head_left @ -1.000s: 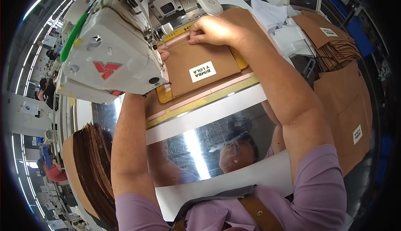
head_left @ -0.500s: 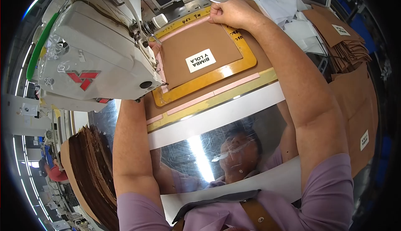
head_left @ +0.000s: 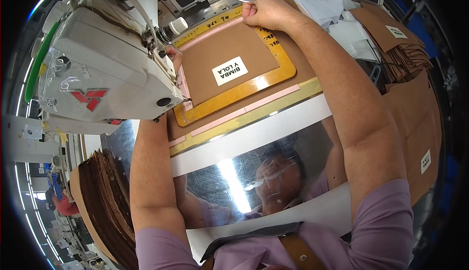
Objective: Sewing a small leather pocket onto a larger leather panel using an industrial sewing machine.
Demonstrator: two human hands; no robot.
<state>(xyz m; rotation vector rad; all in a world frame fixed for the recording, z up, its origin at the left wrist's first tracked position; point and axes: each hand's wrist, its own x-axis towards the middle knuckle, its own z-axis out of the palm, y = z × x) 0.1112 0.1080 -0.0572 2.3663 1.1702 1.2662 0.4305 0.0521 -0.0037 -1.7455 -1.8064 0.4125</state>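
Observation:
A brown panel (head_left: 205,64) with a white label lies inside a yellow frame template (head_left: 234,99), with pink strips along its far and left edges. At the panel's far right corner my right hand (head_left: 268,12) is closed, its thumb and fingers pressed together at the edge; what they pinch is too small to make out. My left hand (head_left: 173,55) reaches behind the sewing machine head (head_left: 102,69). Only some of its fingers show, beside the panel's far left edge, and the rest is hidden. The machine's needle area (head_left: 187,100) stands over the panel's near left corner.
Under the frame lies a larger brown sheet (head_left: 215,118) with pink and yellow strips. Nearer is a shiny metal plate (head_left: 205,192). Brown pieces are stacked at left (head_left: 105,201) and right (head_left: 405,50). White paper (head_left: 317,6) lies crumpled behind my right arm.
The whole view has shifted slightly left. Both hands, the panel and the frame keep nearly the same places relative to the machine.

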